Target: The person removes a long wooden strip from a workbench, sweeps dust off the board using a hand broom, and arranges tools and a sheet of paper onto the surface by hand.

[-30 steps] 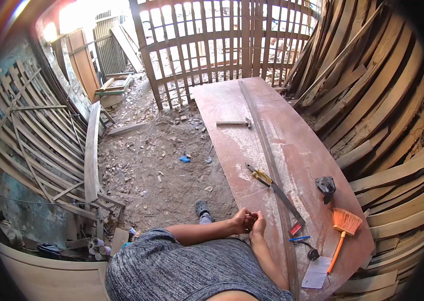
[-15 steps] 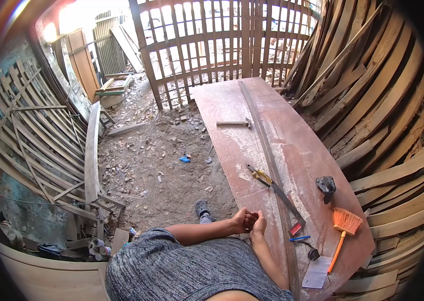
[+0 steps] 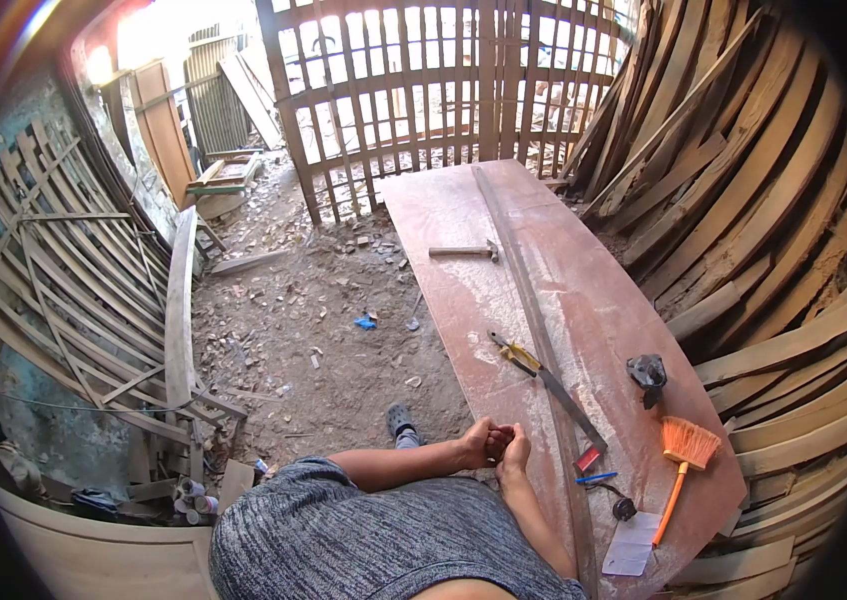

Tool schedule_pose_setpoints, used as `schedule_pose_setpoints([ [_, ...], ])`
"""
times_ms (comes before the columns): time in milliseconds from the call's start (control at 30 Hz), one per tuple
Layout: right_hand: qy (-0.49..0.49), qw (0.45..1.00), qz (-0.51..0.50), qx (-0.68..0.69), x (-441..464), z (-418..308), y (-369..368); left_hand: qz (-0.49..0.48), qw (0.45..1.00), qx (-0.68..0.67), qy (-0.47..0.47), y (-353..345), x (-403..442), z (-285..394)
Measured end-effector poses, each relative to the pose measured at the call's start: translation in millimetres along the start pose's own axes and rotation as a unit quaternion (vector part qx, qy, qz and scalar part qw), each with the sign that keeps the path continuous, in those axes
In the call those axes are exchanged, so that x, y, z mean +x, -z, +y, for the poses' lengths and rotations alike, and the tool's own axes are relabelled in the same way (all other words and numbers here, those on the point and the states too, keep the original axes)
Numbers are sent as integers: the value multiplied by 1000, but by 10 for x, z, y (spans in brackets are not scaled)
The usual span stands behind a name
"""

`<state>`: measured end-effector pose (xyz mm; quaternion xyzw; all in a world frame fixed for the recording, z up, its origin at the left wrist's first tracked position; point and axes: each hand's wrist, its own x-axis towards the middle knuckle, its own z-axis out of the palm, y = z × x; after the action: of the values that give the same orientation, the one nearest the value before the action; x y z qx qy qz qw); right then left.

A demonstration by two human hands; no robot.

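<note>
My left hand (image 3: 481,444) is closed, its fingers curled in front of my body at the left edge of the pinkish tabletop (image 3: 443,225). Touching it, my right hand (image 3: 514,452) is also closed, fingers pressed together. Whatever sits between them is hidden or too small to make out. Beyond the hands on the table lie yellow-handled pliers (image 3: 518,354) and a dark flat strip (image 3: 573,412). A small red packet (image 3: 587,459) and a blue pen (image 3: 596,478) rest to the right of my right hand.
A hammer (image 3: 462,252) lies farther up beside a long wooden strip (image 3: 520,265). On the right are a black plastic bundle (image 3: 647,372), an orange brush (image 3: 689,444), a corded black object (image 3: 623,508) and paper (image 3: 631,548). Planks (image 3: 743,200) lean on the right; a slatted gate (image 3: 403,95) stands behind.
The view has shifted very slightly, so the table and tools appear a little lower and farther left. Both hands stay together in nearly the same pose.
</note>
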<state>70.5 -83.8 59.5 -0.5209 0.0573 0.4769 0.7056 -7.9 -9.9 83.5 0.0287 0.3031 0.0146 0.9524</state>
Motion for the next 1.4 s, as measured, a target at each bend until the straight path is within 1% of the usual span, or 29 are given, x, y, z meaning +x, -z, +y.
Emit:
schedule_pose_setpoints([
  [167,1,1000,-2,7,43,36,46,34,999,34,-7,-137,-154,-31],
  [267,6,1000,7,-3,31,33,41,9,1000,19,0,-62,-101,-31],
  [367,23,999,21,-15,-12,2,35,-58,997,45,18,186,33,6],
  [467,27,999,23,-5,-13,-28,79,92,988,126,-1,-137,-215,-51],
  [567,13,999,30,26,-5,-45,101,45,994,95,18,203,58,-31],
  [667,18,999,32,38,28,-48,138,87,992,87,4,126,-9,-54],
  [700,24,999,31,38,62,-36,169,88,992,95,1,126,-7,-52],
  [800,85,996,16,13,171,-4,230,98,989,110,-6,119,10,-47],
  [867,216,966,43,-138,4,-148,62,115,988,106,-4,122,43,-64],
  [900,279,935,56,-211,-104,-258,-42,74,991,110,27,115,39,-55],
  [967,345,901,52,-257,-214,-432,-165,-8,989,119,90,66,-3,-10],
  [1000,376,882,49,-279,-250,-489,-202,-44,984,133,111,-77,-108,-16],
  [1067,383,846,10,-370,-273,-559,-207,-116,969,160,151,-494,-422,-58],
  [1100,385,825,-10,-415,-288,-587,-211,-113,974,172,99,-585,-470,-41],
  [1200,377,793,-110,-467,-411,-701,-295,-107,972,202,-61,-760,-491,-21],
  [1233,434,766,-130,-456,-466,-739,-354,-135,968,190,-90,-759,-471,50],
  [1267,482,733,-113,-467,-503,-721,-389,-99,975,160,-116,-778,-449,47],
  [1333,574,657,-82,-481,-556,-696,-471,-26,980,98,-170,-1082,-648,51],
  [1400,561,657,-87,-496,-661,-795,-542,-139,976,108,-125,-775,-573,232],
])
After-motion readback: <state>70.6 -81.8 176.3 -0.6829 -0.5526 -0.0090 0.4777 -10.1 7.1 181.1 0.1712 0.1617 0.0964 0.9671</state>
